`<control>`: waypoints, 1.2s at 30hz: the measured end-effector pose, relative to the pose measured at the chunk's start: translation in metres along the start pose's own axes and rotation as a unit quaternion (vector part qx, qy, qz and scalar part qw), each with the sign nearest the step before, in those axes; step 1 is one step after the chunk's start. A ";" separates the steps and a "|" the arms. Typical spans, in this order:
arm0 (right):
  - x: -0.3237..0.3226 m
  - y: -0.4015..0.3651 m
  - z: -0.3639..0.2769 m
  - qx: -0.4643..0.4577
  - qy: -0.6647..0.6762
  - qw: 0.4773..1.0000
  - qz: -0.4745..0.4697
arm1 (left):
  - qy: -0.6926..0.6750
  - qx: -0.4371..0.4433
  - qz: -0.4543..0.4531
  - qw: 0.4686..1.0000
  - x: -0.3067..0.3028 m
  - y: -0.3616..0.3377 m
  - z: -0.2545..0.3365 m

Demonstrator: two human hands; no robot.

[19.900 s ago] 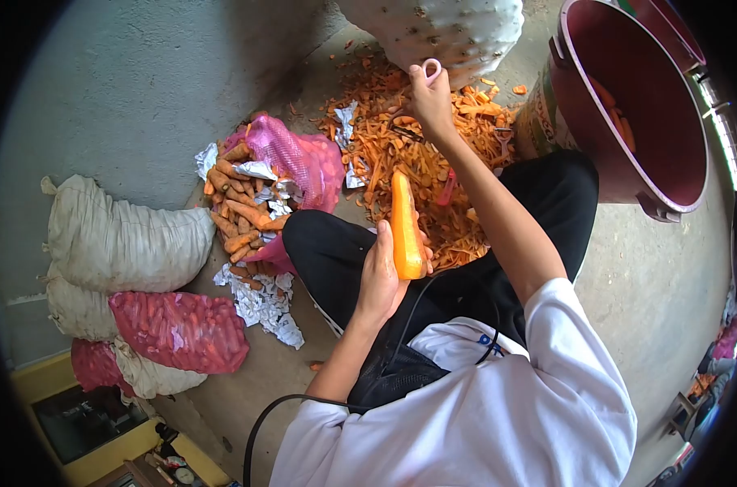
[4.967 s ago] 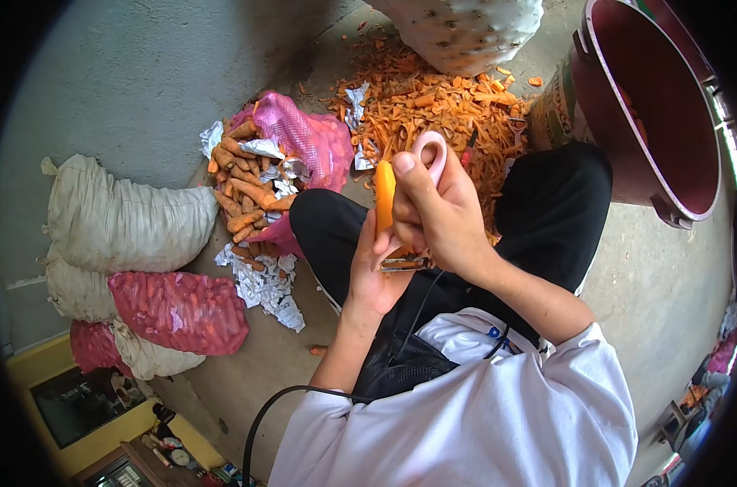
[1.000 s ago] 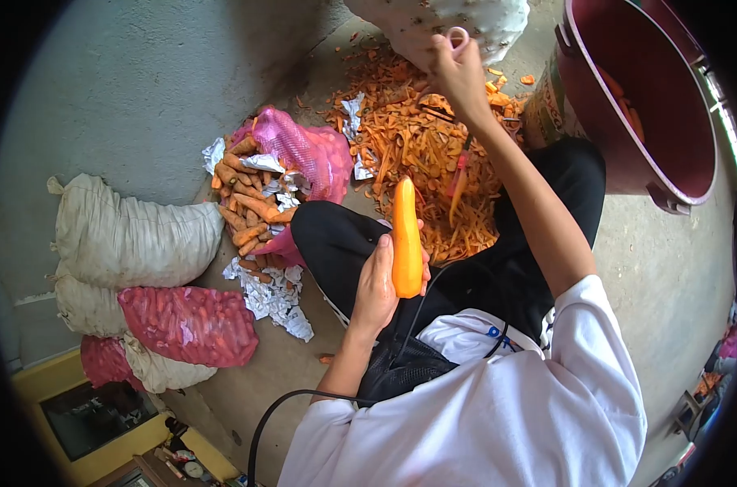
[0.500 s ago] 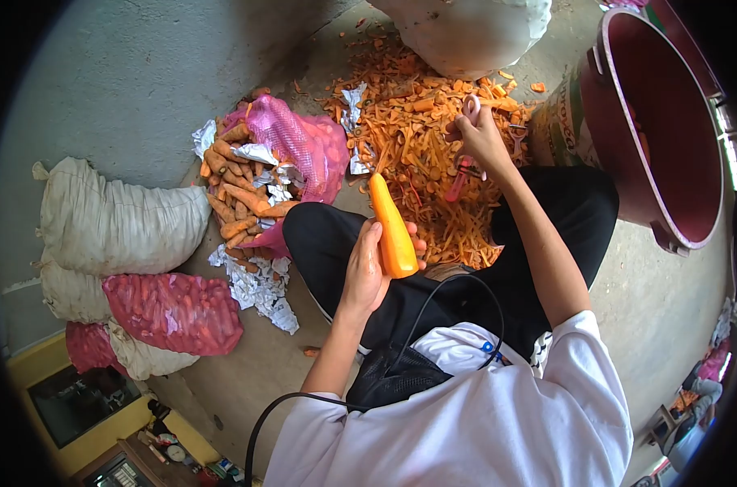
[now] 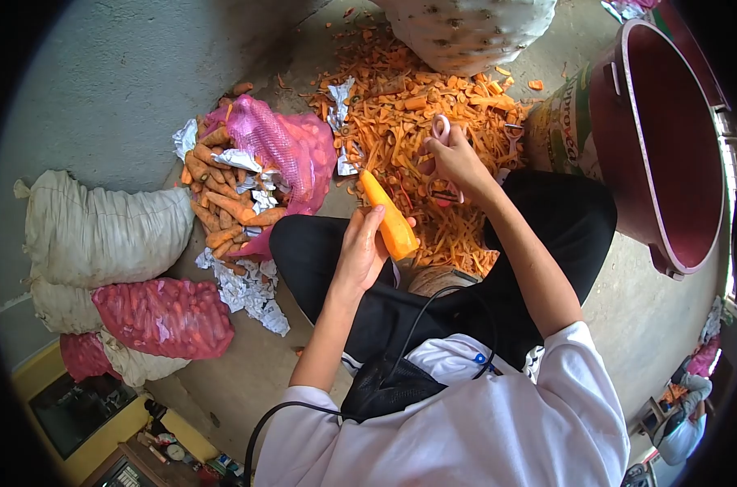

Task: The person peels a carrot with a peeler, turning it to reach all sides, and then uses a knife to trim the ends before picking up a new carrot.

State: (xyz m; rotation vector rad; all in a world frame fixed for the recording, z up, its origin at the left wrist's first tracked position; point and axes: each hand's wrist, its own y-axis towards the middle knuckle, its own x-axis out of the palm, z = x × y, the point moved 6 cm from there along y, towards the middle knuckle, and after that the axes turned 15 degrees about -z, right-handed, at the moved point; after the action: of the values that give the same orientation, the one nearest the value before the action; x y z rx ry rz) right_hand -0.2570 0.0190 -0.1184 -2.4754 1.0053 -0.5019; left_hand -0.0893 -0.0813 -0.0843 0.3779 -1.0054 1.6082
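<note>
My left hand (image 5: 365, 250) is closed around a peeled carrot (image 5: 389, 217), whose narrow end points up and away from me. To its right, my right hand (image 5: 459, 162) grips a pink peeler (image 5: 441, 127); its looped handle end sticks out past my fingers and its blade end shows below them. The peeler is apart from the carrot. Beneath both hands spreads a heap of orange carrot peelings (image 5: 417, 114). Unpeeled carrots (image 5: 222, 195) spill from an opened pink mesh sack (image 5: 291, 150) on the left, among crumpled paper.
A large dark red tub (image 5: 669, 146) stands at the right beside a printed sack (image 5: 567, 122). A white sack (image 5: 470, 32) sits behind the peelings. Further left lie white sacks (image 5: 101, 231) and a full red mesh sack (image 5: 164, 318). Another person (image 5: 685, 430) is at the far lower right.
My right hand with the peeler has shifted slightly left. The carrot in my left hand has tilted further, with its thick end a little higher. The whole view has shifted slightly.
</note>
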 end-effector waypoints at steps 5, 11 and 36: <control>-0.008 0.033 0.034 0.050 0.008 0.999 -0.014 | -0.009 -0.006 0.020 1.000 -0.017 0.010 -0.001; -0.031 0.064 0.092 0.092 -0.032 0.995 0.020 | -0.038 -0.015 0.031 0.999 -0.032 0.019 -0.004; -0.061 0.065 0.212 0.219 -0.314 0.899 0.212 | -0.067 -0.036 0.003 0.997 -0.045 0.049 -0.013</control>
State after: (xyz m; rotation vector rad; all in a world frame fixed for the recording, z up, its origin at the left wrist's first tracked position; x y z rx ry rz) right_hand -0.2344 0.0719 -0.3414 -1.7488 0.9726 0.1957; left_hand -0.1167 -0.0999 -0.1435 0.4373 -1.1640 1.5632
